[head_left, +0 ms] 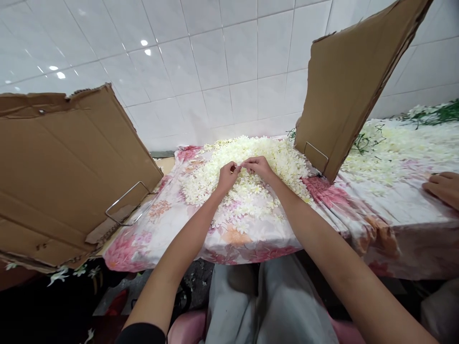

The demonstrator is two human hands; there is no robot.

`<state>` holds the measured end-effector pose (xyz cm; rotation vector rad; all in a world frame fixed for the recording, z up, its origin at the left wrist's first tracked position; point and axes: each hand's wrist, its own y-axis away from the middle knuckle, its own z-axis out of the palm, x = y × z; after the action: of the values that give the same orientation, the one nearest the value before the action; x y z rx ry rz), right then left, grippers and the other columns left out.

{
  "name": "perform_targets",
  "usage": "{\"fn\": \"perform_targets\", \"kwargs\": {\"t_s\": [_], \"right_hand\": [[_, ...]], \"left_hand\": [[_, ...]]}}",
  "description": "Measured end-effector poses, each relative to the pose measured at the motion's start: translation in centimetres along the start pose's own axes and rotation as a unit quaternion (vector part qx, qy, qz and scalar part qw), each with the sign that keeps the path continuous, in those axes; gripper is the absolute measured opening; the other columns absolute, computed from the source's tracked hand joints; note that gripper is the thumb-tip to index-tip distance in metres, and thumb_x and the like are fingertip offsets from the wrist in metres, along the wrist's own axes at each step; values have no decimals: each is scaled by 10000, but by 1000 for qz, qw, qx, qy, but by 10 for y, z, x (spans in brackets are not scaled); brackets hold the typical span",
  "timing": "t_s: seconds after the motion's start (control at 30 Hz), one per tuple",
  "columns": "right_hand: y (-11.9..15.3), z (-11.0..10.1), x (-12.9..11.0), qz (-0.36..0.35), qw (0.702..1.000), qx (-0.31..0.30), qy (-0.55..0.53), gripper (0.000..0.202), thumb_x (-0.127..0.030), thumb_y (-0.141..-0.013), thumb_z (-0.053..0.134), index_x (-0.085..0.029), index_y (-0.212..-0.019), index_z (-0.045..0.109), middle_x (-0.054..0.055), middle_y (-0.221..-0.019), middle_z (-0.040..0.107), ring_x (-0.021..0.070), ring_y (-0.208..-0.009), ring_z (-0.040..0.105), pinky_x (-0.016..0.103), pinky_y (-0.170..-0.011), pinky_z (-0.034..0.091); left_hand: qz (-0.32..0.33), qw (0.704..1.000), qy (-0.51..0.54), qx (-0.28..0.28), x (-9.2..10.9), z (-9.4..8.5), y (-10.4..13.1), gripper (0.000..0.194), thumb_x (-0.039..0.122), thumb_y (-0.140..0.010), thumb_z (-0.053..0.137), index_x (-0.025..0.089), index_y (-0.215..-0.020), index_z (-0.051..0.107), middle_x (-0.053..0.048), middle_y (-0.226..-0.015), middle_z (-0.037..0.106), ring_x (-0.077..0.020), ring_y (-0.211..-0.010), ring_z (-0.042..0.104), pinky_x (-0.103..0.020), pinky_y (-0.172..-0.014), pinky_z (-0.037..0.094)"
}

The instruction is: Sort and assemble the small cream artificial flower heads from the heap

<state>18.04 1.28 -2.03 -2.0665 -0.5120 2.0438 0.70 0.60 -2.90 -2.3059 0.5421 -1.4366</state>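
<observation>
A heap of small white flowers (247, 191) with pale yellow centres is spread on the table, over a floral cloth (168, 220). Above the middle of this heap, my left hand (228, 174) is closed in a pinch, thumb against forefinger. My right hand (258, 166) pinches as well, its fingertips almost meeting those of the left. Whatever lies between the fingertips is too small to make out. Flowers surround both hands on every side.
Upright cardboard panels, one on the left (71, 172) and one on the right (344, 91), flank the heap, each with a metal wire stand. Beyond the right panel lie more white flowers (387, 153), green stems (435, 114) and another person's hand (444, 188). A tiled wall (215, 62) rises behind.
</observation>
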Motion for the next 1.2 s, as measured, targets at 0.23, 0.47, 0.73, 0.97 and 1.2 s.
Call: {"fn": "perform_targets", "kwargs": {"t_s": [0.23, 0.47, 0.73, 0.97, 1.2], "right_hand": [[0, 0, -1, -8, 1000, -17, -21, 450, -570, -637, 889, -149, -741, 771, 1, -557, 596, 90, -485, 466, 237, -467, 385], [-3, -2, 6, -1, 999, 33, 5, 436, -540, -622, 907, -141, -682, 742, 3, -529, 585, 98, -483, 482, 239, -468, 417], [-2, -1, 5, 2, 999, 37, 8, 482, -555, -570, 954, -141, -688, 737, 26, -585, 638, 97, -505, 486, 236, -473, 406], [0, 0, 0, 16, 999, 36, 14, 424, -501, -628, 938, -145, -664, 710, 6, -538, 589, 102, -509, 498, 231, -486, 418], [0, 0, -4, 15, 999, 45, -3, 437, -506, -588, 949, -150, -627, 697, -4, -518, 574, 92, -470, 477, 234, -461, 402]], "left_hand": [[3, 999, -16, 32, 4, -2, 1, 469, 511, -910, 711, 222, -674, 427, 37, -583, 477, -128, -582, 397, -285, -590, 313], [2, 1000, -22, -1, 3, -1, 2, 341, 392, -812, 824, 211, -810, 536, 26, -716, 564, -132, -653, 489, -274, -635, 390], [36, 998, -8, -41, -2, 2, 0, 221, 413, -922, 675, 197, -888, 644, -43, -904, 682, -163, -776, 592, -289, -738, 465], [30, 999, -10, -41, -1, 0, -1, 386, 531, -941, 618, 201, -744, 588, -3, -684, 584, -155, -678, 516, -289, -662, 412], [2, 999, -19, -36, 0, 0, 2, 395, 483, -902, 690, 205, -672, 530, 4, -657, 580, -147, -655, 519, -283, -658, 418]]}}
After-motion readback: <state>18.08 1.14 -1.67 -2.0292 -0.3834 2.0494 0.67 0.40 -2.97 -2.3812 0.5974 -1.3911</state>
